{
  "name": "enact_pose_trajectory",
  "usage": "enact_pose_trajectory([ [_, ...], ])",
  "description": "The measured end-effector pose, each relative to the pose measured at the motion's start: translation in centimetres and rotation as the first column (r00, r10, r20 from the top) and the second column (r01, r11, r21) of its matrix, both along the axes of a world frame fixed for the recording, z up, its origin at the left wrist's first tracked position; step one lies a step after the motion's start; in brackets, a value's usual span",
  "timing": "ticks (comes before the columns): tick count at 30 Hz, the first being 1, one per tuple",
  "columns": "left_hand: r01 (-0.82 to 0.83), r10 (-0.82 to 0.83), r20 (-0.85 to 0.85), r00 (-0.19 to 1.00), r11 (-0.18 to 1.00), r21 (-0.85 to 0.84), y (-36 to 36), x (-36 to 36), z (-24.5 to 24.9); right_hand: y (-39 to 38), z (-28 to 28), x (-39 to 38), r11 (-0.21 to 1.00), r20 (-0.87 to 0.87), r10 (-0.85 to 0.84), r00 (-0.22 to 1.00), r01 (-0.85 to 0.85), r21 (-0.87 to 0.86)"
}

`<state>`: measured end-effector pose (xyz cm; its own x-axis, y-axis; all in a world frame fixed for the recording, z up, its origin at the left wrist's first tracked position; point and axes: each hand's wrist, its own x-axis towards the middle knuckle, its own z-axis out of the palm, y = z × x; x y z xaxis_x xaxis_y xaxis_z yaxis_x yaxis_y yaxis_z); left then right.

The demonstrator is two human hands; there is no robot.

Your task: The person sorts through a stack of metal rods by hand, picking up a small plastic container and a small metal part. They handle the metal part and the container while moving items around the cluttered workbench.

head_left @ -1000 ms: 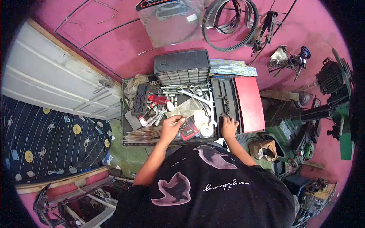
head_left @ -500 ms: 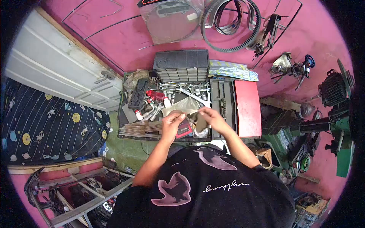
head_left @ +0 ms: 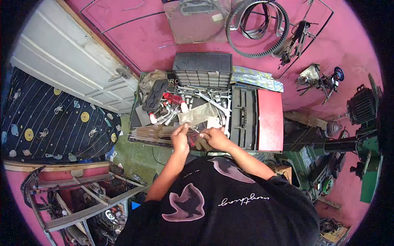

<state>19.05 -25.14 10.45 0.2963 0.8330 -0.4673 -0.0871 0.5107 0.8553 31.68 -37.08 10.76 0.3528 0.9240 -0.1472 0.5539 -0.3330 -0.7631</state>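
Note:
My left hand [head_left: 180, 138] is closed in a pinch on a thin metal rod [head_left: 194, 130], which spans the gap towards my other hand. My right hand [head_left: 216, 138] has its fingers closed at the rod's other end, with a brown cloth [head_left: 202, 144] hanging below them. Beneath and behind both hands is a clear plastic bag [head_left: 198, 114]. A bundle of thin rods [head_left: 154, 134] lies left of my left hand. Part of a red case shows between the hands, mostly covered by the cloth.
Wrenches [head_left: 211, 99], sockets and a red-handled screwdriver [head_left: 172, 98] crowd the bench behind my hands. A black drawer cabinet [head_left: 202, 65] stands at the back. To the right is an open toolbox tray [head_left: 242, 137] with a red lid [head_left: 270, 119]. Green machinery [head_left: 293, 160] stands further right.
My right hand has come down and left, carrying the cloth lower. The rod now stretches between both hands. The view has shifted slightly, so the bench appears further right.

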Motion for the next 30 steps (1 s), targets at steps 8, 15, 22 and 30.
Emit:
enact_pose_trajectory([
  [8, -0.428, 0.415, 0.192, 0.889, 0.903, 0.034, 9.4, -6.2, 4.9, -7.0, -5.1, 6.5, 0.938, -0.152, -0.205, 0.967, 0.149, -0.314],
  [15, -0.086, 0.168, -0.09, 0.982, 0.813, 0.576, 9.9, -9.5, 3.3, -10.2, -5.4, 6.7, 0.723, 0.413, -0.178, 0.893, 0.403, -0.561],
  [22, 0.699, -0.319, -0.635, 0.704, 0.148, 0.7, 1.5, -4.2, 1.8, -2.0, 2.5, 0.7, 0.989, -0.505, 0.033, 0.863, 0.046, 0.142],
  [30, 0.764, -0.275, -0.739, 0.616, -0.019, 0.645, 3.6, -6.8, 1.7, 2.4, 0.9, -4.0, 0.977, -0.346, -0.013, 0.938, 0.085, 0.194],
])
